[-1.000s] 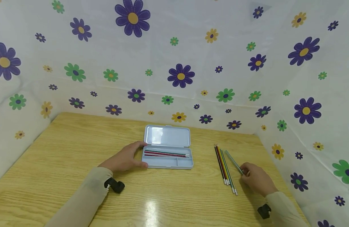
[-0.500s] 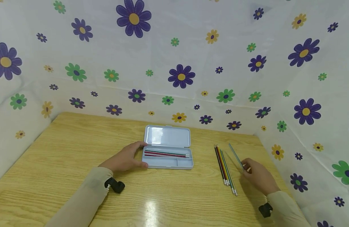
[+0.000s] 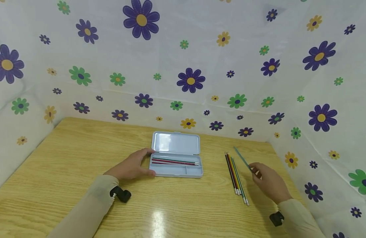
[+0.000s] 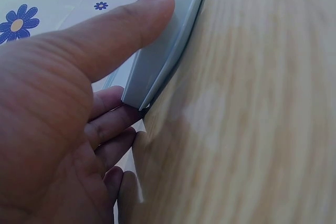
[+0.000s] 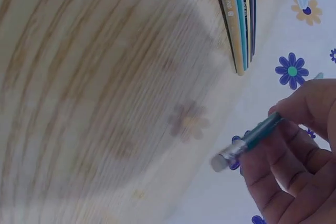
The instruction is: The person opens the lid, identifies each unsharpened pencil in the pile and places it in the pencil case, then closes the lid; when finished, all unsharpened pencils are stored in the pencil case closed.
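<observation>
A light blue pencil case [image 3: 171, 170] lies with its lid raised. Inside its long back compartment are several pencils [image 3: 174, 161] in green and red. My left hand [image 3: 130, 167] holds the case's left end; in the left wrist view the thumb [image 4: 139, 24] lies along the front wall and the fingers curl at the end corner. Off to the right, my right hand [image 3: 269, 182] pinches a teal pencil [image 3: 242, 158] near its eraser end. The right wrist view shows its white eraser [image 5: 218, 162] sticking out past the fingers.
Several pencils [image 3: 234, 173], black, red, yellow and green, lie side by side on the wooden table [image 3: 135, 211], left of my right hand. A white flowered cloth [image 3: 159, 59] stands behind the table and along its sides.
My right hand has raised the teal pencil away from the loose pencils, and its tip has swung right, then back left. The left hand stays at the case.
</observation>
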`<state>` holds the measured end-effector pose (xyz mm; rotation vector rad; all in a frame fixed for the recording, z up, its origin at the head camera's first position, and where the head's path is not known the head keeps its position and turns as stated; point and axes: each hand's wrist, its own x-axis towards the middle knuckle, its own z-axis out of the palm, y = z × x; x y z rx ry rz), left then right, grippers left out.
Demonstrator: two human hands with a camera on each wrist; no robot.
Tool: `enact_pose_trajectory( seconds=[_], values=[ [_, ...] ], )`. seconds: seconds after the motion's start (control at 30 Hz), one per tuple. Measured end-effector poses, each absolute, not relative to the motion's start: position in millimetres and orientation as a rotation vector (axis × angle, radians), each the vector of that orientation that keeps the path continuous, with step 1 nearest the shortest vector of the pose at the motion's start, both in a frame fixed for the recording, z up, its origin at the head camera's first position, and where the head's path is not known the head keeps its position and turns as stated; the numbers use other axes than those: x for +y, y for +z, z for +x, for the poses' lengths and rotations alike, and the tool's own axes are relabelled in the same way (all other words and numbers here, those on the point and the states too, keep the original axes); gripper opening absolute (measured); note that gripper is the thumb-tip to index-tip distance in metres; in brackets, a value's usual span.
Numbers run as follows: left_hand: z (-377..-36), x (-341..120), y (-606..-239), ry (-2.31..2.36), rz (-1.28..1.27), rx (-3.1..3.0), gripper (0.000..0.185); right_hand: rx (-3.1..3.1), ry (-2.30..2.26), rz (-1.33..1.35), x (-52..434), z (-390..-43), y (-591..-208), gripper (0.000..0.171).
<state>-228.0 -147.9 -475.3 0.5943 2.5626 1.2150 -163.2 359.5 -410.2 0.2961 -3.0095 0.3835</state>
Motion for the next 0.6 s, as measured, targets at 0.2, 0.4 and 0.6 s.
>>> enact_pose_trajectory(
  seconds=[0.2, 0.4, 0.6],
  values=[
    [-227.0, -148.0, -474.0, 1.205, 0.600, 2.570, 0.095, -2.964, 0.361, 0.338, 351.6, -163.7, -407.8, 0.028],
    [-228.1, -148.2, -475.6, 1.198, 0.598, 2.570, 0.095, -2.954, 0.335, 0.374, 342.6, -164.9, -405.1, 0.029],
    [-229.2, -149.0, -477.5, 1.202, 0.602, 2.568, 0.096, -2.916, 0.320, 0.436, 332.8, -168.0, -404.2, 0.030]
  ],
)
